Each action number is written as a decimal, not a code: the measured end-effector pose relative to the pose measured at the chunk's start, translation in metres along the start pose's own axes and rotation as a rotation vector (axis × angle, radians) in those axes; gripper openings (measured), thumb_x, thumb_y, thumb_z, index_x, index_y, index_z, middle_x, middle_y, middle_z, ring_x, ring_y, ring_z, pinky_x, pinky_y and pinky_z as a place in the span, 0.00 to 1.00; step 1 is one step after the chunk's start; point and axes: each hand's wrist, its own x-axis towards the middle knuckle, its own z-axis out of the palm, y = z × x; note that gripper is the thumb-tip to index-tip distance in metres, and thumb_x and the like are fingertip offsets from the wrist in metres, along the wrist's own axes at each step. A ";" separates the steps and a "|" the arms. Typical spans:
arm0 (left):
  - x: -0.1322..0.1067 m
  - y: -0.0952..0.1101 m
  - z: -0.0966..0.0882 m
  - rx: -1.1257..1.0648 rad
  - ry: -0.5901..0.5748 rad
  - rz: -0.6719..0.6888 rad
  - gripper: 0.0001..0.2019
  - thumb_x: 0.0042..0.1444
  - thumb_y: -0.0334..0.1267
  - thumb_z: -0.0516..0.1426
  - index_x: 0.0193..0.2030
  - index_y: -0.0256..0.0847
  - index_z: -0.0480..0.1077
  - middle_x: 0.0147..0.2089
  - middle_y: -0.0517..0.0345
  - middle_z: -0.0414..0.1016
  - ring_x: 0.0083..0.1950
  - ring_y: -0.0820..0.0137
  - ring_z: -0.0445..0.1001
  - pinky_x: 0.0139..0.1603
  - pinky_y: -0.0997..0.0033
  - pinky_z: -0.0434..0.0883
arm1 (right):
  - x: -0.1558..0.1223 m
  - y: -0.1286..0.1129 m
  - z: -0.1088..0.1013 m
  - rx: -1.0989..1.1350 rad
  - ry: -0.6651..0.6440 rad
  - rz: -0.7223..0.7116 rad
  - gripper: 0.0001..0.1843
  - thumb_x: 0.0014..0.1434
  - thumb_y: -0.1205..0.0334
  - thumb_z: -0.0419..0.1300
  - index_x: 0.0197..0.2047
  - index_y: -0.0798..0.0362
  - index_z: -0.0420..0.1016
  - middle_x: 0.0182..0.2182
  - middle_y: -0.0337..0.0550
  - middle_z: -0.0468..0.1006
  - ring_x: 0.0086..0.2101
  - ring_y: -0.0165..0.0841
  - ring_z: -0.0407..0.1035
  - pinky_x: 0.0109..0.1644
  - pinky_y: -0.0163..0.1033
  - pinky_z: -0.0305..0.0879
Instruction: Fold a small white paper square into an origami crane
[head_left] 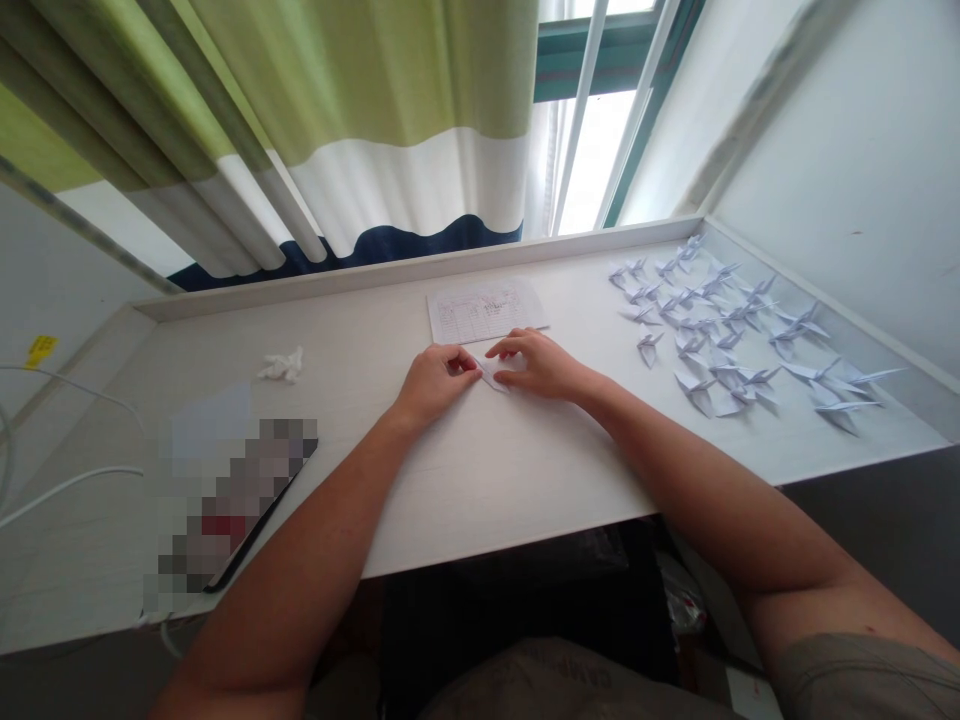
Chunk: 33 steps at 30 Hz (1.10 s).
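Observation:
A small folded piece of white paper (491,376) lies between my two hands near the middle of the white desk. My left hand (442,378) pinches its left end between thumb and fingers. On the other side, my right hand (536,365) has its thumb and fingers apart, with the thumb tip close to the paper's right edge; I cannot tell if it touches. Just beyond my hands sits a stack of printed sheets (486,308) with a table on top.
Several folded white paper cranes (720,340) spread over the right side of the desk (420,500). To the left are crumpled tissue (281,365), a pale sheet (210,420), a blurred-out dark-edged device (255,500) and white cables (71,490). Curtains (360,120) hang behind the raised back edge.

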 end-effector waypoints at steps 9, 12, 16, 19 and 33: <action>-0.003 0.007 -0.001 0.002 -0.064 0.026 0.03 0.55 0.41 0.68 0.34 0.46 0.83 0.41 0.54 0.85 0.51 0.57 0.78 0.61 0.55 0.72 | -0.001 -0.004 0.002 0.010 -0.018 -0.020 0.07 0.60 0.66 0.67 0.40 0.52 0.88 0.41 0.48 0.83 0.45 0.43 0.76 0.52 0.45 0.68; -0.003 0.007 -0.002 0.005 -0.072 0.025 0.03 0.54 0.41 0.68 0.35 0.47 0.84 0.41 0.54 0.85 0.51 0.56 0.78 0.61 0.54 0.72 | -0.001 -0.007 0.001 -0.001 -0.032 0.002 0.07 0.59 0.65 0.68 0.40 0.52 0.88 0.38 0.47 0.84 0.42 0.41 0.76 0.48 0.42 0.68; -0.003 0.007 -0.003 -0.002 -0.121 0.102 0.04 0.57 0.40 0.66 0.34 0.49 0.85 0.43 0.54 0.87 0.54 0.55 0.78 0.62 0.54 0.73 | -0.001 -0.006 -0.003 0.023 -0.072 0.025 0.09 0.58 0.64 0.69 0.42 0.51 0.89 0.39 0.46 0.85 0.40 0.39 0.76 0.46 0.41 0.69; -0.003 0.007 -0.005 0.022 -0.142 0.142 0.05 0.58 0.40 0.65 0.34 0.50 0.86 0.45 0.55 0.87 0.54 0.55 0.78 0.63 0.53 0.72 | 0.000 0.001 -0.004 0.027 -0.069 0.016 0.12 0.60 0.65 0.68 0.45 0.51 0.90 0.40 0.48 0.84 0.41 0.40 0.76 0.48 0.43 0.70; 0.002 -0.002 -0.007 0.120 -0.227 0.356 0.08 0.64 0.39 0.63 0.40 0.51 0.87 0.49 0.54 0.87 0.53 0.58 0.81 0.63 0.53 0.73 | -0.002 0.013 -0.001 -0.100 -0.106 -0.133 0.15 0.67 0.63 0.65 0.53 0.39 0.89 0.49 0.48 0.80 0.49 0.44 0.72 0.60 0.52 0.66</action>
